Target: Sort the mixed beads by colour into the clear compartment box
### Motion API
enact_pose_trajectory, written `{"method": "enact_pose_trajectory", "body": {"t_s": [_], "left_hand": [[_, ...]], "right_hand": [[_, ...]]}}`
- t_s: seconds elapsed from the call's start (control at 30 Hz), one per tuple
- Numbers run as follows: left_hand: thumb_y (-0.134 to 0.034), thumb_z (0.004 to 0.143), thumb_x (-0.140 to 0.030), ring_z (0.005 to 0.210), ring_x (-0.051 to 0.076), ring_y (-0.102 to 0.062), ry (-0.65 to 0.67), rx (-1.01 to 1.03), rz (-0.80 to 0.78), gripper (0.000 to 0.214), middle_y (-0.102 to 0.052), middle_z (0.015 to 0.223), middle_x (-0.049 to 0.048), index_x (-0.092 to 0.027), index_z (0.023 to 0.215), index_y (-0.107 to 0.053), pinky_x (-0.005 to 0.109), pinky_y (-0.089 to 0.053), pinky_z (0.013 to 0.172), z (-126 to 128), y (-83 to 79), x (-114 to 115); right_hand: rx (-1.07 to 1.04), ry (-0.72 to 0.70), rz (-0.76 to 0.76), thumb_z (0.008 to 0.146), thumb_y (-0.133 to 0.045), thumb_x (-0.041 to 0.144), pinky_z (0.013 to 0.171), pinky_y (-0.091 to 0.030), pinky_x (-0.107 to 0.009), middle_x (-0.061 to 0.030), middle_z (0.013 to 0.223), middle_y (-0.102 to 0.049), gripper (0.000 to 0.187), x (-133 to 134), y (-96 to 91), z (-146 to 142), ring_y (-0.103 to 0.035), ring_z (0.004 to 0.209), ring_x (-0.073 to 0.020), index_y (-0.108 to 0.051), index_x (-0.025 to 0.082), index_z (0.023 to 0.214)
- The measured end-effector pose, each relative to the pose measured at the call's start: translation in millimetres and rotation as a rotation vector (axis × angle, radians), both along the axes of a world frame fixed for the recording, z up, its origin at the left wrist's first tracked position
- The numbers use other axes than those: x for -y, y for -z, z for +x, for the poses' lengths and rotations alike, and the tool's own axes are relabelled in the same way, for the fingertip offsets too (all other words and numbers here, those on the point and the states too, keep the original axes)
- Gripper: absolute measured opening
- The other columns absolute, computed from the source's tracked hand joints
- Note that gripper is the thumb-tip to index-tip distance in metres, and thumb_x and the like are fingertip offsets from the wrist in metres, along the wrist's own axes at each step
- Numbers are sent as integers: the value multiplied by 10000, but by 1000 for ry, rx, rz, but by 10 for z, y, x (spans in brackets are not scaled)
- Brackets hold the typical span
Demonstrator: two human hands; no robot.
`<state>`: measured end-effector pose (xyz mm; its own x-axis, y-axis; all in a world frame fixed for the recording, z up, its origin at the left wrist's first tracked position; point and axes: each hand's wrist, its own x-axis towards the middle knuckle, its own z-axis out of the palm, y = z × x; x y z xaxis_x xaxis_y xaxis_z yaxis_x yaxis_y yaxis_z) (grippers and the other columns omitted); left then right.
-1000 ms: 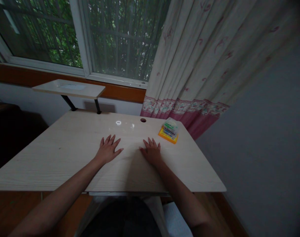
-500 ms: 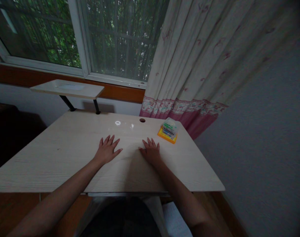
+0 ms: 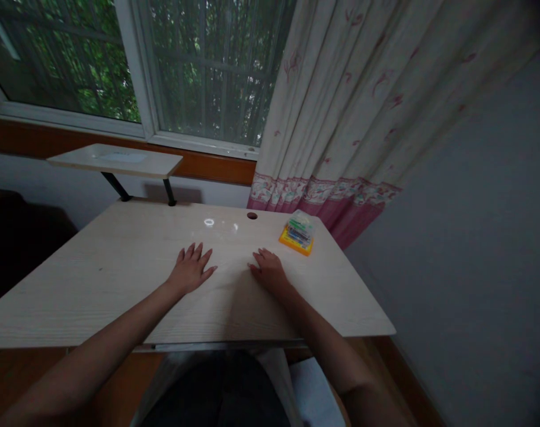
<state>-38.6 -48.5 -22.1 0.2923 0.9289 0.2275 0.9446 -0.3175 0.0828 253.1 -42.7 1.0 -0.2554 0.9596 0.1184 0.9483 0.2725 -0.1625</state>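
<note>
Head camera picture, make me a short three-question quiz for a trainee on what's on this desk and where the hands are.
1. True or false: the right hand is gripping the small clear plastic packet with the yellow-orange backing.
2. Which hand lies nearer that packet, the left hand or the right?
3. Multiple choice: the round hole in the pale wooden desk top sits A) at the far edge, B) at the near edge, C) under the left hand.

Key:
1. False; both hands rest flat on the desk, fingers spread, apart from the packet.
2. The right.
3. A.
</note>
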Motion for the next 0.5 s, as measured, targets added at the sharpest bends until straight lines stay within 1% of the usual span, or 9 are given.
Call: {"method": "enact_pose_trajectory", "body": {"t_s": [0.07, 0.1, 0.13, 0.23, 0.3, 0.33, 0.4, 0.43, 0.5], "left_hand": [[-417, 928, -594, 1403, 392, -338, 19, -4, -8, 629, -399, 1520, 176, -216, 1426, -485, 579, -216, 1128, 12, -68, -11], [-441, 923, -575, 1378, 388, -372, 29, -5, -16, 597, -439, 1492, 172, -219, 1396, -516, 585, -219, 1123, 26, -113, -19], [-465, 919, -548, 1353, 379, -403, 40, -3, -24, 547, -475, 1465, 160, -231, 1357, -550, 592, -220, 1119, 46, -162, -30], [-509, 905, -457, 1301, 338, -452, 63, 37, 0, 403, -534, 1412, 107, -274, 1248, -615, 582, -249, 1109, 144, -300, -80], [-514, 900, -424, 1276, 309, -471, 66, 107, 66, 393, -552, 1386, 95, -269, 1247, -614, 530, -291, 1106, 210, -349, -126], [-509, 903, -410, 1267, 295, -477, 71, 154, 106, 399, -559, 1373, 94, -258, 1257, -609, 502, -309, 1104, 233, -354, -152], [-488, 910, -368, 1253, 272, -486, 96, 257, 180, 390, -576, 1339, 92, -235, 1253, -617, 460, -332, 1104, 243, -321, -206], [-477, 911, -342, 1249, 263, -488, 108, 312, 209, 375, -586, 1319, 89, -227, 1232, -632, 450, -338, 1105, 229, -287, -235], [-478, 893, -296, 1209, 253, -510, 113, 419, 234, 335, -620, 1246, 84, -224, 1151, -678, 444, -362, 1092, 176, -204, -290]], "right_hand": [[-27, -105, -69, 952, -471, 383, 1111, -357, -333, -80, 1339, -627, 390, -82, -133, 124, -521, 1284, -200, -668, 191, 1228], [-64, -147, -73, 961, -440, 356, 1085, -386, -310, -51, 1270, -671, 362, -128, -223, 210, -566, 1222, -180, -697, 214, 1173], [-113, -165, -25, 967, -419, 349, 1084, -390, -304, -34, 1263, -674, 366, -175, -326, 315, -574, 1203, -170, -694, 224, 1173], [-234, -23, 212, 934, -457, 326, 1124, -352, -365, -61, 1309, -636, 389, -313, -644, 729, -531, 1246, -213, -646, 202, 1251], [-303, 109, 339, 907, -500, 345, 1140, -330, -416, -97, 1351, -594, 457, -399, -792, 1062, -488, 1286, -247, -583, 187, 1328], [-349, 178, 400, 888, -527, 365, 1140, -328, -438, -125, 1373, -566, 526, -437, -829, 1229, -478, 1294, -263, -533, 170, 1376], [-442, 261, 441, 840, -594, 418, 1119, -354, -461, -179, 1392, -522, 707, -492, -819, 1532, -503, 1262, -280, -413, 132, 1461], [-491, 297, 426, 808, -628, 448, 1097, -381, -470, -204, 1404, -497, 794, -507, -777, 1655, -514, 1251, -291, -370, 116, 1481], [-573, 321, 323, 722, -704, 501, 1052, -426, -492, -236, 1451, -430, 955, -511, -647, 1818, -504, 1272, -321, -314, 102, 1497]]}}
